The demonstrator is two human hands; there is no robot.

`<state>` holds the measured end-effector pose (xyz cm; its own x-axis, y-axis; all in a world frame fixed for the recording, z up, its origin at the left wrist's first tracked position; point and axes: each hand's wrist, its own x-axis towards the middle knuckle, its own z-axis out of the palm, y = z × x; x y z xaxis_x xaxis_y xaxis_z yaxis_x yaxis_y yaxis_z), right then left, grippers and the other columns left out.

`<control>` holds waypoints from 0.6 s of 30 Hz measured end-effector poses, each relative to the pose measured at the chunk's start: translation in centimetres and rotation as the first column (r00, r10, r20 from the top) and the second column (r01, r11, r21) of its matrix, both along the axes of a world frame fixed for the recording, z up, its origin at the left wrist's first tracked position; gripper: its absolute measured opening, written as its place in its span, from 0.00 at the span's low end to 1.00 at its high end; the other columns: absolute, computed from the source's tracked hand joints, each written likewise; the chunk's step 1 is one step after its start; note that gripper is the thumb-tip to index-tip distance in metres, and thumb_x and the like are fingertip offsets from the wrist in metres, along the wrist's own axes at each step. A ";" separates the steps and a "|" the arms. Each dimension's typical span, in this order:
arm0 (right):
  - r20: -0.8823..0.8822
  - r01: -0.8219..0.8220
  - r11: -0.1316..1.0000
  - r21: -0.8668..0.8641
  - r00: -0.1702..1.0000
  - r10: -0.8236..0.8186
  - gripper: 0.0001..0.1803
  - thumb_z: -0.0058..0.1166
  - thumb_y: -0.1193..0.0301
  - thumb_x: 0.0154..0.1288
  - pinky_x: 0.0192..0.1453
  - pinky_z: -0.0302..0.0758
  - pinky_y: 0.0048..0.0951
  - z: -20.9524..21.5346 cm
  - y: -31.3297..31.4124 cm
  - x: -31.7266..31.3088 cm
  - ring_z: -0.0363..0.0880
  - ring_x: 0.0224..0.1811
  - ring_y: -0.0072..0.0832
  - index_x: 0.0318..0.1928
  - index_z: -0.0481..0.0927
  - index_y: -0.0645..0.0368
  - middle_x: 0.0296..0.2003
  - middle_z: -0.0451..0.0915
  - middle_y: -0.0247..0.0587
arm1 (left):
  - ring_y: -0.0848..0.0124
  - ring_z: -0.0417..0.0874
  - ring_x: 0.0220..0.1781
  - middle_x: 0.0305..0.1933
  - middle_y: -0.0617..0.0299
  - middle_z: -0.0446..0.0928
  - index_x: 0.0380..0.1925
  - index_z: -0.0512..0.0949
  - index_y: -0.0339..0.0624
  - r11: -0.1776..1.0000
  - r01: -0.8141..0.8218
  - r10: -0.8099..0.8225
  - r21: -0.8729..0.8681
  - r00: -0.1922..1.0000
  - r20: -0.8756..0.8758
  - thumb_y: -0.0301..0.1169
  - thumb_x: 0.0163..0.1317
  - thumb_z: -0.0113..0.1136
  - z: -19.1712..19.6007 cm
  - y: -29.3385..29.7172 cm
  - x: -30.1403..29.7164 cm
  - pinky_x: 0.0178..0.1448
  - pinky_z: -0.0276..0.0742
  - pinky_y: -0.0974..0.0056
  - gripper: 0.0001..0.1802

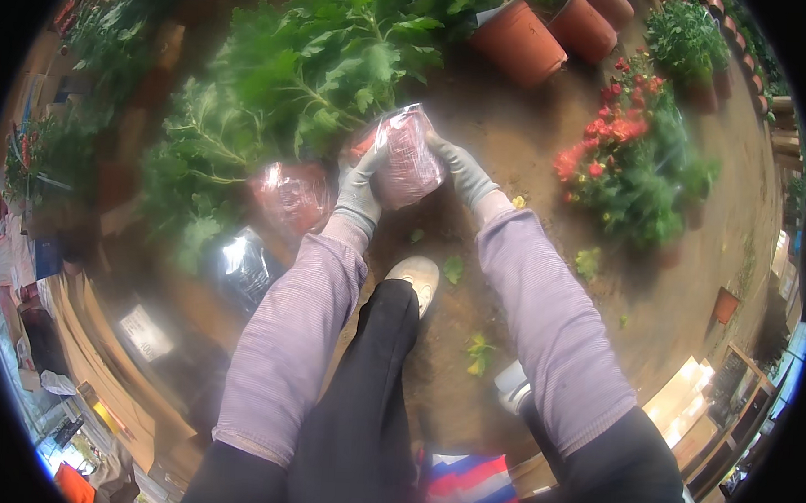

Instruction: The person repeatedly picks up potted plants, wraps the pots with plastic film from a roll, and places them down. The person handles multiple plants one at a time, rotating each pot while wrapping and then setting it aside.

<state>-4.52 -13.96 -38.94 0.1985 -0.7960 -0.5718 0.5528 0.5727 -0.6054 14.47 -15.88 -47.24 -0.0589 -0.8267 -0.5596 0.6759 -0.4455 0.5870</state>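
Note:
Between my two gloved hands is a reddish plant pot wrapped in clear plastic film, tilted so its base faces me. Leafy green foliage spreads from its far side. My left hand presses on the pot's left side, fingers partly hidden against the film. On the right side, my right hand grips it with the fingertips at the upper edge. Just left of my left hand lies a second film-wrapped pot, its plant leaning left. A dark wrapped pot sits nearer, beside my left forearm.
Terracotta-coloured pots lie tilted at the far right. A plant with red flowers stands right of my hands. Cardboard is at the lower left, a wooden crate at the lower right. Loose leaves dot the brown ground by my shoes.

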 end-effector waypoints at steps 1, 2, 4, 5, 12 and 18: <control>-0.019 0.004 0.997 0.075 1.000 -0.003 0.36 0.63 0.45 0.70 0.71 0.68 0.29 -0.6 -0.1 0.0 0.76 0.62 0.26 0.64 0.79 0.62 0.58 0.82 0.37 | 0.65 0.80 0.59 0.61 0.59 0.78 0.67 0.70 0.40 0.999 0.003 -0.004 -0.041 0.999 -0.038 0.33 0.61 0.74 -0.6 0.2 -0.2 0.67 0.75 0.62 0.36; -0.061 -0.024 0.995 0.100 0.998 0.031 0.37 0.62 0.45 0.70 0.70 0.69 0.29 -1.1 -0.2 -0.1 0.76 0.61 0.26 0.65 0.78 0.63 0.58 0.82 0.38 | 0.69 0.80 0.56 0.56 0.62 0.80 0.61 0.77 0.37 1.000 0.007 -0.007 -0.007 0.999 -0.032 0.38 0.69 0.68 -0.8 0.4 -0.5 0.64 0.76 0.68 0.25; -0.171 -0.103 0.985 0.140 0.977 0.127 0.38 0.60 0.44 0.71 0.68 0.71 0.31 -1.3 -0.8 -0.5 0.77 0.61 0.28 0.66 0.77 0.64 0.58 0.82 0.39 | 0.68 0.80 0.56 0.55 0.62 0.80 0.60 0.77 0.36 0.992 0.003 -0.011 0.129 0.998 0.059 0.37 0.67 0.70 -0.6 0.6 -0.9 0.62 0.77 0.67 0.26; -0.277 -0.247 0.968 0.038 0.928 0.248 0.39 0.59 0.43 0.72 0.67 0.73 0.32 -1.0 -1.4 -0.8 0.78 0.61 0.28 0.66 0.77 0.65 0.58 0.82 0.40 | 0.68 0.80 0.55 0.55 0.62 0.80 0.60 0.77 0.35 0.993 0.003 -0.007 0.122 1.000 0.029 0.37 0.66 0.71 -0.1 0.4 -1.1 0.61 0.77 0.67 0.26; -0.918 -0.545 0.838 0.020 -0.342 -0.201 0.34 0.58 0.62 0.71 0.70 0.74 0.43 6.3 -13.1 -7.2 0.75 0.68 0.44 0.74 0.66 0.56 0.75 0.64 0.49 | 0.49 0.75 0.67 0.75 0.50 0.65 0.81 0.48 0.48 0.958 0.047 -0.129 0.284 0.952 0.277 0.36 0.52 0.81 5.2 -0.2 -0.9 0.55 0.80 0.38 0.63; -0.842 -0.676 0.704 0.218 -0.494 -0.215 0.27 0.59 0.65 0.69 0.62 0.80 0.47 6.1 -19.5 -10.3 0.81 0.61 0.47 0.67 0.73 0.53 0.63 0.75 0.48 | 0.56 0.74 0.68 0.75 0.45 0.65 0.81 0.48 0.40 0.955 -0.017 -0.083 0.297 0.943 0.321 0.37 0.55 0.80 9.2 1.1 -1.6 0.66 0.75 0.50 0.62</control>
